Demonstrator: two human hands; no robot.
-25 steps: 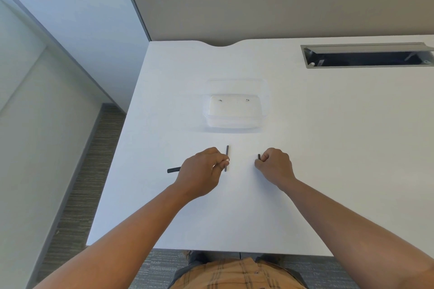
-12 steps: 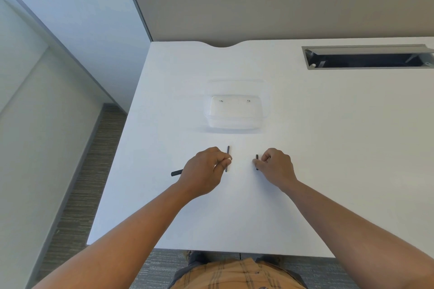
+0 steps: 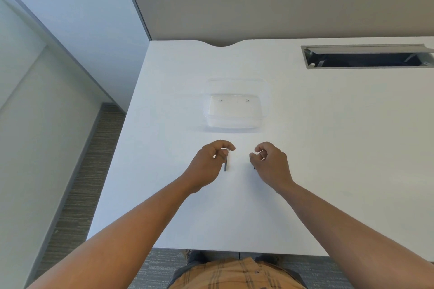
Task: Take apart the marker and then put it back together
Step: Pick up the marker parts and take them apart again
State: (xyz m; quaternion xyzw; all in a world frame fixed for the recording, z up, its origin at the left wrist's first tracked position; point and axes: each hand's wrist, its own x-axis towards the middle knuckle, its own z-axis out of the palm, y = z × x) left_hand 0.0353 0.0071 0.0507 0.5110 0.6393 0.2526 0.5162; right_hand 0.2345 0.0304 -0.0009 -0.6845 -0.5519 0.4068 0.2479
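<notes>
White desk [image 3: 328,171]: left hand [image 3: 207,164] pinches thin dark marker piece [image 3: 225,164].

Two hands are seen over one white desk [image 3: 328,171]: one left hand [image 3: 209,164] and one right hand [image 3: 270,164]. Two dark marker pieces can be counted. One thin dark rod [image 3: 225,164] is seen just right of the left hand, its far end at that hand's fingertips; one small dark piece [image 3: 254,167] is mostly hidden at the left edge of the right hand. One clear plastic container [image 3: 234,122] is seen beyond both hands. One open cable slot [image 3: 366,57] is set in the desk far beyond and to the right of the right hand. One grey partition panel [image 3: 281,2] is seen behind the desk.
</notes>
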